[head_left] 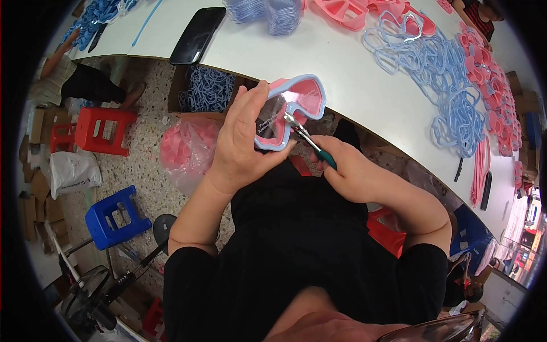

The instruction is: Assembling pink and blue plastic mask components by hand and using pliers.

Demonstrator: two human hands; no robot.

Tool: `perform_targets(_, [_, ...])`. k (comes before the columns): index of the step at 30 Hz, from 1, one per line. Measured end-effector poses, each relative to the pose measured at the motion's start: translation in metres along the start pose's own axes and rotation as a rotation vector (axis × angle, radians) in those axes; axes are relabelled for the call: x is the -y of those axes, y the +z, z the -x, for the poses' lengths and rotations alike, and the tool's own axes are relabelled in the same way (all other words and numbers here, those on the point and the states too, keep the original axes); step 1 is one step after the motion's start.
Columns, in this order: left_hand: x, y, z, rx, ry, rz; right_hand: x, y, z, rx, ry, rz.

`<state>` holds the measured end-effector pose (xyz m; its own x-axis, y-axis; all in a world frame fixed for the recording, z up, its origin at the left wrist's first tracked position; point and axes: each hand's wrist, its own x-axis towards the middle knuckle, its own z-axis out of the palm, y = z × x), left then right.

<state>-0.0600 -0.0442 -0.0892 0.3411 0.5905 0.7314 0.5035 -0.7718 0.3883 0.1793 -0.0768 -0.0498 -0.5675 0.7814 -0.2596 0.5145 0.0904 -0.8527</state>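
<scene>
A diving mask with a pale blue frame, pink skirt and clear lens is held up by my left hand. The fingers of that hand wrap its left side, with the thumb below the rim. My right hand grips green-handled pliers, whose metal jaws touch the blue frame at the nose bridge. Whether the jaws are closed on the frame I cannot tell. Behind the mask, the nose pocket is partly hidden.
On the white table lie a black phone, stacked blue frames, a tangle of blue frames and pink mask skirts. Below stand a box of blue pieces, a plastic bag of pink parts and stools. Other people sit nearby.
</scene>
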Motion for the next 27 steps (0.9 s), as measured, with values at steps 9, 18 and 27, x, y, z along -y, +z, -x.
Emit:
perform_targets(9, [-0.003, -0.002, -0.004, 0.038, -0.013, -0.001, 0.022, -0.025, 0.013, 0.13, -0.023, 0.006])
perform_targets(18, [-0.002, 0.001, 0.0, 0.059, -0.025, 0.013, 0.009, -0.01, 0.012, 0.065, 0.016, 0.15])
perform_targets(27, [-0.008, -0.005, -0.005, 0.109, -0.069, 0.046, 0.029, -0.03, 0.024, 0.172, 0.057, 0.212])
